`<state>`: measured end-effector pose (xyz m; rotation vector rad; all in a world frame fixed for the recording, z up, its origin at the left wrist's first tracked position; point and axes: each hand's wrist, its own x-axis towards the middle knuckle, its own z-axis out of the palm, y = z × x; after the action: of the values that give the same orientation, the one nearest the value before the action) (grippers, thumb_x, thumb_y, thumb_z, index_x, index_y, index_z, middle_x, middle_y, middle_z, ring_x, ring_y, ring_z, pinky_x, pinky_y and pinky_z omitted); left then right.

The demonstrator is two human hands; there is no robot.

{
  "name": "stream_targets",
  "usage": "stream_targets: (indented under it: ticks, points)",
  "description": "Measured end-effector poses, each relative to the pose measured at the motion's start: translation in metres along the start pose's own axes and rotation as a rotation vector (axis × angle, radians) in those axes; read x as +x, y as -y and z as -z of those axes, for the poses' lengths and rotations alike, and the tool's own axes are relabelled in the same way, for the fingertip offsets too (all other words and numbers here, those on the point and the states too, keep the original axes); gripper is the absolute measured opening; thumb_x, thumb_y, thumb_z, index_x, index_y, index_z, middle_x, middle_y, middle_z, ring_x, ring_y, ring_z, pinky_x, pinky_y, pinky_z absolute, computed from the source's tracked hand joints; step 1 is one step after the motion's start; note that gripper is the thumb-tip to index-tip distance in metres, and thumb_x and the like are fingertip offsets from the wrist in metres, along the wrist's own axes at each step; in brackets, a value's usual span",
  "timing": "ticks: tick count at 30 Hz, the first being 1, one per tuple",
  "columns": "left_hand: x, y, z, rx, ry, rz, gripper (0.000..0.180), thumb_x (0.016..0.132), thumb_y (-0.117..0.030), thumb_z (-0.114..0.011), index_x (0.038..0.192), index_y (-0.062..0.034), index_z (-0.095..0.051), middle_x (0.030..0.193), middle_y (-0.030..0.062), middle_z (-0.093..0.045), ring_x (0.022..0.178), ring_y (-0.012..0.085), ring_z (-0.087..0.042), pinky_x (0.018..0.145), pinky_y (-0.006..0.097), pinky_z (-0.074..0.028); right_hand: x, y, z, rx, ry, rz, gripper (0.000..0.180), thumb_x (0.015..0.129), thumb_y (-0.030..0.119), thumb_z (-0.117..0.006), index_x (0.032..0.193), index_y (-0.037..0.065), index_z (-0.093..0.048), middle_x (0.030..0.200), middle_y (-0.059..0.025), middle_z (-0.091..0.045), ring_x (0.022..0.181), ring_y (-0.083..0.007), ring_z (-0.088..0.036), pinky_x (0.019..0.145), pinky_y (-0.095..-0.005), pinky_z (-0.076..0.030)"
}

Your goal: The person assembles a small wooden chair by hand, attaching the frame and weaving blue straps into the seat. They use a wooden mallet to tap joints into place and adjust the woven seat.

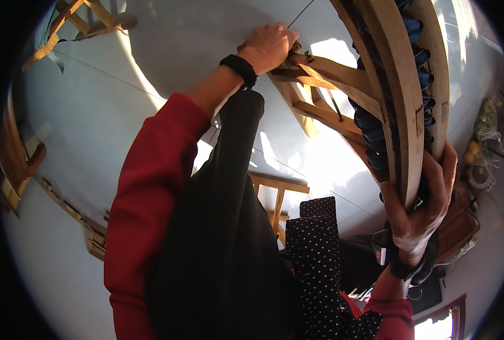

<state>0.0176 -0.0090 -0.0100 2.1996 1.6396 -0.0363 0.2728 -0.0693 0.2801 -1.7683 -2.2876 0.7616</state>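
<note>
A large curved wooden frame (402, 96) with dark blue fabric (376, 136) folded along its inner edge arcs down the right side. My right hand (419, 207) grips the lower end of its rim, a dark strap around the wrist. My left hand (270, 45), with a black wristband, is stretched far forward and closed on the end of a wooden crosspiece (320, 68) that joins the frame. Red sleeves cover both arms. A dark garment and black dotted cloth (320, 249) fill the lower middle.
A pale grey floor (122, 96) lies below. Wooden pieces (88, 22) rest at the top left and more timber (20, 158) along the left edge. Another wooden stand (277, 195) shows under my arm. Cables and small clutter (484, 153) sit at the right.
</note>
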Motion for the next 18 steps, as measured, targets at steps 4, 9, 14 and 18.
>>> stream_targets:
  ticks: [4,9,14,18]
  points:
    - [0.012,0.022,0.024,0.066,0.095,0.055,0.013,0.086,-0.018,-0.065,0.096,-0.012,-0.069,0.097,0.0137,-0.067,0.091,0.0308,-0.069,0.076,0.041,-0.057,-0.001,0.001,0.0,-0.015,-0.004,-0.008,0.057,0.054,0.022,-0.079,0.105,-0.001,-0.066,0.12,-0.0244,-0.052,0.104,-0.0394,-0.06,0.089,-0.0453,-0.049]
    - [0.005,0.003,0.018,-0.015,0.033,0.004,0.015,0.089,-0.016,-0.058,0.099,-0.0129,-0.069,0.097,0.0129,-0.068,0.092,0.0315,-0.069,0.078,0.042,-0.057,-0.001,0.0,-0.001,0.015,-0.003,-0.016,0.058,0.054,0.022,-0.079,0.106,-0.001,-0.066,0.12,-0.0242,-0.051,0.104,-0.0392,-0.059,0.09,-0.0457,-0.048]
    - [0.011,0.016,0.005,0.097,0.027,-0.064,0.016,0.09,-0.017,-0.058,0.101,-0.0131,-0.068,0.099,0.0135,-0.068,0.09,0.0324,-0.07,0.078,0.042,-0.057,-0.002,-0.001,0.001,0.001,0.008,-0.011,0.058,0.054,0.021,-0.079,0.107,0.0,-0.066,0.12,-0.024,-0.051,0.104,-0.0388,-0.059,0.09,-0.0453,-0.048]
    - [0.014,0.026,0.012,0.162,-0.067,0.009,0.014,0.09,-0.019,-0.06,0.098,-0.0128,-0.069,0.099,0.0136,-0.068,0.091,0.0319,-0.069,0.077,0.042,-0.057,-0.001,-0.001,0.0,0.007,-0.002,-0.02,0.058,0.055,0.022,-0.079,0.107,0.0,-0.066,0.121,-0.0239,-0.051,0.105,-0.0387,-0.059,0.09,-0.0452,-0.047]
